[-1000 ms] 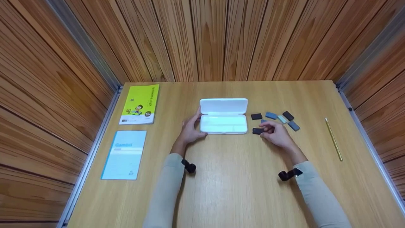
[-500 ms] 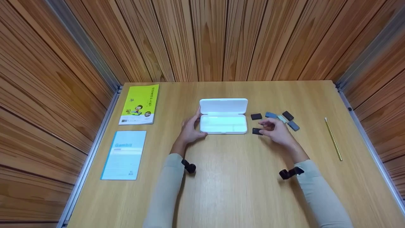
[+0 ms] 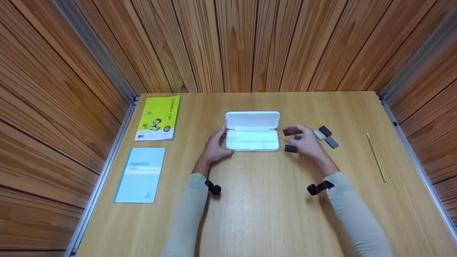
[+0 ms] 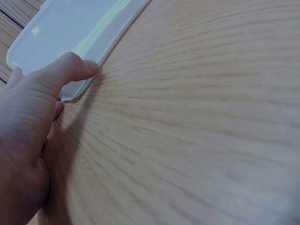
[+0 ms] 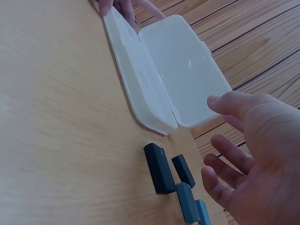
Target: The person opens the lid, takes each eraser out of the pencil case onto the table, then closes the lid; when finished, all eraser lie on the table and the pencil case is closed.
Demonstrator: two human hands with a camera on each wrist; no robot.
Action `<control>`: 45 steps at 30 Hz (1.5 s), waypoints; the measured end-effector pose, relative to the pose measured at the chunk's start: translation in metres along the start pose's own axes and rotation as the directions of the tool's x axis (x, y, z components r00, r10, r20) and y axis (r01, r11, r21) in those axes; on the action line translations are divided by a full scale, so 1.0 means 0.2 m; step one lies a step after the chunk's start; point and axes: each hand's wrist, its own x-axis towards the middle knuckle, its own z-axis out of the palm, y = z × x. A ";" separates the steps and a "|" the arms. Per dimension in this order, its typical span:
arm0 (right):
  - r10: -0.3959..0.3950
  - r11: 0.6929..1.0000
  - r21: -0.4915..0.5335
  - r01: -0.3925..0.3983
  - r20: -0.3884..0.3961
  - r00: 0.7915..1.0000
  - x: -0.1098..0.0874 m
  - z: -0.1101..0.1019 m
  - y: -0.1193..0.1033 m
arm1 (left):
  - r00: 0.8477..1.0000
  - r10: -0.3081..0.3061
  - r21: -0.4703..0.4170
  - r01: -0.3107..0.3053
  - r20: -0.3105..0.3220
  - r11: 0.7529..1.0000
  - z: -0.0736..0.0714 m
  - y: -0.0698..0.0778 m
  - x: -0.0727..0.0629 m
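An open white pencil case [image 3: 252, 148] lies mid-table, its lid [image 3: 252, 120] raised at the back. My left hand [image 3: 215, 145] grips its left end, thumb at the front corner and fingers behind. In the left wrist view the thumb [image 4: 82, 69] presses the case's edge. To the right of the case, my right hand [image 3: 309, 142] hovers over small block-like erasers with fingers spread and nothing held. Below its fingertips are a black eraser [image 3: 291, 148], a blue eraser [image 3: 297, 137] and another black eraser [image 3: 286, 132], partly covered. The right wrist view shows a dark eraser [image 5: 159, 168] nearest the case.
Further right lie a pale green eraser [image 3: 318, 134], a black one and a blue-grey eraser [image 3: 331, 142]. A gold pencil [image 3: 376, 157] is near the right edge. At left are a yellow-green book [image 3: 157, 117] and a light blue notebook [image 3: 139, 175]. Wood-panelled walls surround the table.
My right hand has lifted off the front black eraser and moved up and slightly left, its fingers spreading over the back erasers. The left hand and pencil case have stayed put.
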 end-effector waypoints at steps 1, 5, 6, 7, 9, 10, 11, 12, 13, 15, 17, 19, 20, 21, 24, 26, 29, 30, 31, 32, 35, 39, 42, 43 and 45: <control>-0.001 1.000 0.005 0.001 0.002 1.000 0.01 0.00 -0.01 | 1.000 0.000 0.000 0.000 0.000 1.000 0.00 0.00 0.00; 0.008 0.999 0.031 -0.008 -0.008 1.000 0.04 0.01 -0.03 | 1.000 -0.002 -0.012 0.002 0.005 1.000 0.00 0.00 0.00; 0.010 0.999 0.037 -0.009 -0.016 1.000 0.05 0.01 -0.04 | 1.000 0.000 -0.013 0.000 0.006 1.000 0.00 0.00 0.00; 0.010 0.999 0.043 -0.009 -0.023 1.000 0.06 0.02 -0.04 | 1.000 -0.001 -0.014 0.001 0.008 1.000 0.00 0.00 0.00; 0.006 0.998 0.056 -0.004 -0.040 0.999 0.08 0.03 -0.05 | 1.000 0.002 -0.015 -0.002 0.009 1.000 0.00 0.00 0.00; 0.000 0.998 0.065 0.004 -0.049 0.999 0.09 0.03 -0.05 | 1.000 0.003 -0.014 -0.003 0.008 1.000 0.00 0.00 0.00; -0.009 0.997 0.073 0.013 -0.057 0.998 0.10 0.04 -0.05 | 1.000 0.004 -0.014 -0.004 0.008 1.000 0.00 0.00 0.00; -0.020 0.997 0.079 0.025 -0.063 0.998 0.11 0.05 -0.05 | 1.000 0.006 -0.016 -0.006 0.005 1.000 0.00 0.00 0.00; -0.031 0.996 0.086 0.037 -0.069 0.997 0.12 0.06 -0.05 | 1.000 0.006 -0.018 -0.006 0.005 1.000 0.00 0.00 0.00; -0.049 0.993 0.099 0.057 -0.080 0.996 0.15 0.07 -0.06 | 1.000 0.007 -0.019 -0.007 0.004 1.000 0.00 -0.01 0.00; -0.069 0.990 0.119 0.078 -0.085 0.994 0.17 0.09 -0.06 | 1.000 0.008 -0.022 -0.007 0.005 1.000 0.00 -0.01 0.00; -0.074 0.987 0.139 0.086 -0.087 0.993 0.19 0.11 -0.07 | 1.000 0.006 -0.022 -0.006 0.008 1.000 0.00 -0.01 0.00; -0.073 0.985 0.149 0.086 -0.087 0.994 0.20 0.11 -0.07 | 1.000 0.004 -0.021 -0.004 0.010 1.000 0.00 -0.01 0.00; -0.070 0.984 0.159 0.083 -0.084 0.994 0.21 0.12 -0.08 | 1.000 0.002 -0.021 -0.002 0.011 1.000 0.00 -0.01 0.00; -0.066 0.982 0.171 0.079 -0.081 0.994 0.24 0.14 -0.09 | 1.000 -0.003 -0.021 0.003 0.016 1.000 0.00 -0.01 0.00; -0.070 0.981 0.178 0.084 -0.087 0.994 0.25 0.15 -0.09 | 1.000 0.000 -0.020 0.001 0.014 1.000 0.00 -0.02 0.00; -0.078 0.979 0.181 0.094 -0.094 0.993 0.27 0.16 -0.09 | 1.000 0.009 -0.023 -0.009 0.011 1.000 0.00 -0.02 0.00; -0.078 0.978 0.184 0.095 -0.096 0.992 0.27 0.17 -0.10 | 1.000 0.010 -0.022 -0.010 0.010 1.000 0.00 -0.02 0.00; -0.078 0.978 0.187 0.095 -0.098 0.992 0.27 0.17 -0.10 | 1.000 0.011 -0.022 -0.011 0.010 1.000 0.00 -0.01 0.00; -0.078 0.977 0.190 0.096 -0.099 0.992 0.27 0.17 -0.10 | 1.000 0.011 -0.022 -0.011 0.011 1.000 0.00 -0.01 0.00; -0.072 0.977 0.195 0.092 -0.105 0.992 0.28 0.18 -0.11 | 1.000 0.011 -0.024 -0.011 0.010 1.000 0.00 -0.01 0.00; -0.069 0.976 0.197 0.091 -0.115 0.991 0.28 0.19 -0.11 | 1.000 0.019 -0.032 -0.019 -0.001 0.999 0.00 -0.01 0.00; -0.070 0.977 0.192 0.092 -0.119 0.990 0.28 0.19 -0.11 | 1.000 0.016 -0.042 -0.016 -0.007 0.999 0.00 -0.01 0.00; -0.071 0.977 0.190 0.093 -0.120 0.990 0.28 0.19 -0.11 | 1.000 0.012 -0.042 -0.012 -0.008 0.999 0.00 -0.01 0.00; -0.072 0.977 0.190 0.094 -0.122 0.990 0.28 0.19 -0.11 | 1.000 0.008 -0.047 -0.009 -0.013 0.999 0.01 -0.02 0.00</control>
